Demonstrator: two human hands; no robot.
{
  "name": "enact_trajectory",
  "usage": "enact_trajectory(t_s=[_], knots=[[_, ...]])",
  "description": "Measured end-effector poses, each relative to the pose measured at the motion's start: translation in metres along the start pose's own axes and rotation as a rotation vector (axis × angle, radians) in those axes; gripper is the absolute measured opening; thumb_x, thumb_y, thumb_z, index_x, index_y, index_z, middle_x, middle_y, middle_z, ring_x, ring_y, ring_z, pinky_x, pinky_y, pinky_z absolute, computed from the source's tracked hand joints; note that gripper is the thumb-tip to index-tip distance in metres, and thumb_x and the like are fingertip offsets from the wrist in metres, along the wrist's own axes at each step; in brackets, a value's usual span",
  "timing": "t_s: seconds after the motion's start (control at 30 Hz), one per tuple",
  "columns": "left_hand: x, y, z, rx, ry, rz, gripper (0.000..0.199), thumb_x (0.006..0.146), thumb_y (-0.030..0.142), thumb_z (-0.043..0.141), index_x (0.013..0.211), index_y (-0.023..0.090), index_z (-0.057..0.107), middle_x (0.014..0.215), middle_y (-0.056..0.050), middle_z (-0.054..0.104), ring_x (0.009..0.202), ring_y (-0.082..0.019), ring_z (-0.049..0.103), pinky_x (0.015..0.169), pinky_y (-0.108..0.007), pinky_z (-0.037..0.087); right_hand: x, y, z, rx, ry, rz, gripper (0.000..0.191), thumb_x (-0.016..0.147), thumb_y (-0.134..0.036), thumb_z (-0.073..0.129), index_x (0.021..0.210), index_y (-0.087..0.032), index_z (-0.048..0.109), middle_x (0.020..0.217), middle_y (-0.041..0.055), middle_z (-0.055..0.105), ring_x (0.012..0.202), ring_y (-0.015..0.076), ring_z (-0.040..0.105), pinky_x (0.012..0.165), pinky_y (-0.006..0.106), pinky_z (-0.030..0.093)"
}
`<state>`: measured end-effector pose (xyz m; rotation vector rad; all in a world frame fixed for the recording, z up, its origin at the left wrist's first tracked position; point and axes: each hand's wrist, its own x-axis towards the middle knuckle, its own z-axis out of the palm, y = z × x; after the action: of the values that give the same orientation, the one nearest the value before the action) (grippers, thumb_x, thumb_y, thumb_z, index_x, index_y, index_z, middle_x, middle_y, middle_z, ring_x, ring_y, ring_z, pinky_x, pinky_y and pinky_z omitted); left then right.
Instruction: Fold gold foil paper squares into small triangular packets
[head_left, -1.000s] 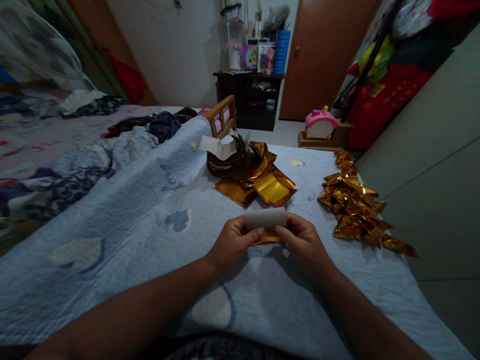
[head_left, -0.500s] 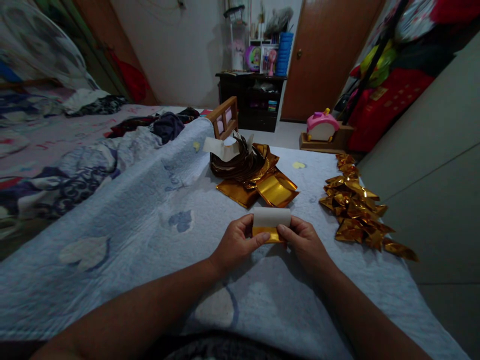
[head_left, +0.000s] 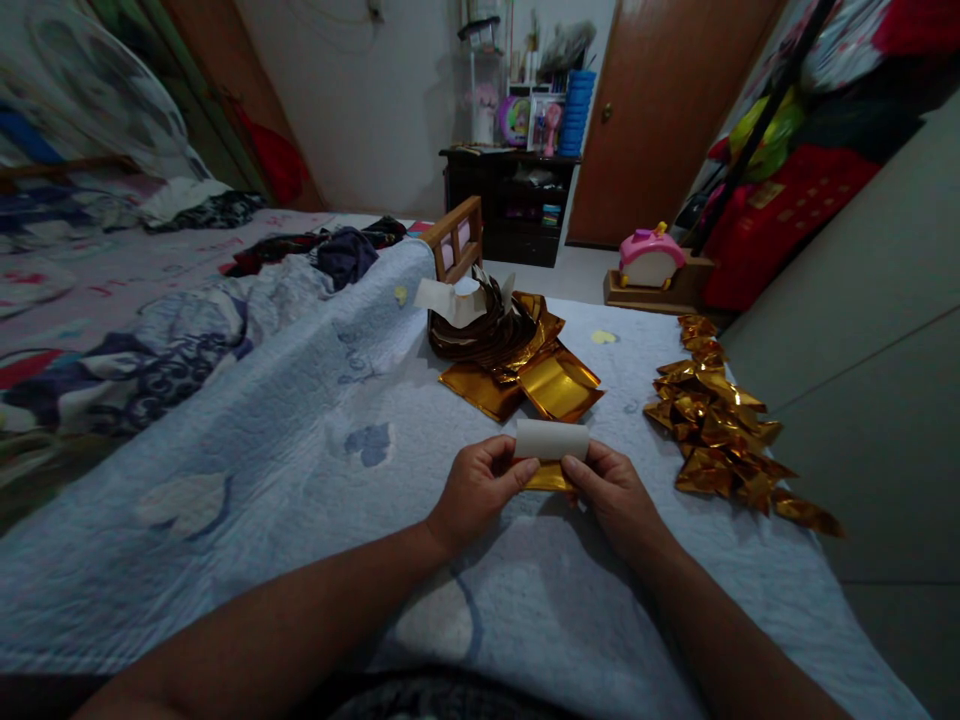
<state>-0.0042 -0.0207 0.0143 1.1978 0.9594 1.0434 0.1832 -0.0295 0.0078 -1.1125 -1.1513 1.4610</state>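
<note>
A sheet of gold foil paper is held up between my two hands, its white back curled over at the top and a gold strip showing below. My left hand pinches its left end, thumb lying on the gold strip. At the right end my right hand grips it in the same way, thumb toward the middle. The fingers behind the paper are mostly hidden. Just beyond lies a stack of gold foil sheets, with dark curved layers and white pieces standing at its back. Folded gold pieces are heaped to the right.
A light blue quilt with heart patterns lies under everything, rising into a ridge at left. Beyond its far edge are a wooden rail, a dark cabinet and a pink toy. A pale panel stands at the right.
The whole view has shifted slightly, so things sit a little further right. Both hands keep hold of the foil paper, and the left thumb has drawn slightly back toward its end.
</note>
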Motion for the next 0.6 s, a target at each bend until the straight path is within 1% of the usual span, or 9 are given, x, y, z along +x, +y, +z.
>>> enact_trajectory(t_s=[0.13, 0.37, 0.43, 0.5, 0.6], knots=[[0.001, -0.0037, -0.0011, 0.013, 0.011, 0.006, 0.026, 0.081, 0.037, 0.076, 0.086, 0.012, 0.071, 0.073, -0.002, 0.065, 0.066, -0.013, 0.057, 0.062, -0.023, 0.044, 0.0004, -0.0003, -0.0003, -0.03, 0.006, 0.011, 0.037, 0.083, -0.047, 0.076, 0.104, -0.016, 0.075, 0.076, 0.0012, 0.066, 0.06, 0.0117, 0.05, 0.051, 0.024, 0.04], [0.0016, -0.0023, -0.0015, 0.005, 0.005, 0.006, 0.028, 0.081, 0.038, 0.077, 0.088, 0.012, 0.07, 0.074, -0.001, 0.064, 0.066, -0.013, 0.056, 0.063, -0.024, 0.044, 0.0001, -0.0008, -0.0002, -0.033, 0.005, -0.004, 0.037, 0.083, -0.048, 0.076, 0.104, -0.018, 0.076, 0.076, 0.0012, 0.065, 0.061, 0.0122, 0.05, 0.053, 0.024, 0.041], [0.0016, -0.003, -0.0023, -0.021, -0.034, 0.007, 0.032, 0.079, 0.038, 0.08, 0.095, 0.012, 0.07, 0.081, -0.003, 0.068, 0.072, -0.015, 0.061, 0.069, -0.026, 0.048, -0.0003, -0.0013, -0.0002, -0.025, 0.007, -0.002, 0.037, 0.082, -0.048, 0.076, 0.103, -0.018, 0.076, 0.075, 0.0012, 0.065, 0.06, 0.0125, 0.05, 0.052, 0.024, 0.04], [0.0016, -0.0044, -0.0035, -0.033, -0.086, 0.011, 0.041, 0.076, 0.038, 0.084, 0.104, 0.013, 0.069, 0.091, -0.007, 0.071, 0.081, -0.018, 0.065, 0.076, -0.029, 0.05, -0.0008, -0.0016, -0.0003, -0.006, 0.013, 0.005, 0.037, 0.082, -0.048, 0.077, 0.103, -0.017, 0.076, 0.074, 0.0011, 0.065, 0.06, 0.0127, 0.051, 0.052, 0.024, 0.04], [0.0013, -0.0063, -0.0051, 0.009, -0.125, 0.016, 0.047, 0.073, 0.037, 0.087, 0.11, 0.013, 0.069, 0.097, -0.009, 0.072, 0.085, -0.02, 0.066, 0.078, -0.03, 0.051, -0.0011, -0.0012, -0.0008, 0.038, 0.022, 0.014, 0.037, 0.081, -0.047, 0.078, 0.102, -0.018, 0.076, 0.074, 0.001, 0.066, 0.061, 0.0126, 0.052, 0.053, 0.023, 0.041]])
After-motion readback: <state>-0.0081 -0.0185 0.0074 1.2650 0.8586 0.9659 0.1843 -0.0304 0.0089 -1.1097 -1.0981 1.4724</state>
